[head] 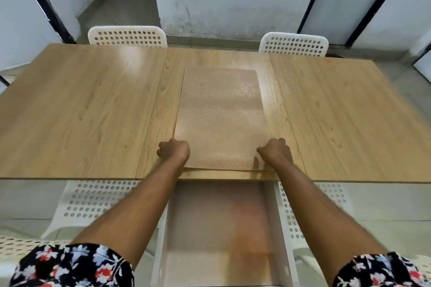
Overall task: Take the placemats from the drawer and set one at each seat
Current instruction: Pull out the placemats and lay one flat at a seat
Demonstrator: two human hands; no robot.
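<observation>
A translucent, dotted placemat (220,112) lies lengthwise on the middle of the wooden table (81,112), and its near edge overhangs the table's front edge a little. My left hand (173,152) grips the mat's near left corner with closed fingers. My right hand (275,152) grips the near right corner the same way. Below the table edge a white drawer (283,228) stands pulled out between my forearms. A translucent sheet (217,228) lies blurred on its bottom.
Two white perforated chairs stand at the far side, one at the left (127,35) and one at the right (293,44). Two more chairs stand on my side, left (93,200) and right (326,196) of the drawer. Walls and dark door frames lie beyond.
</observation>
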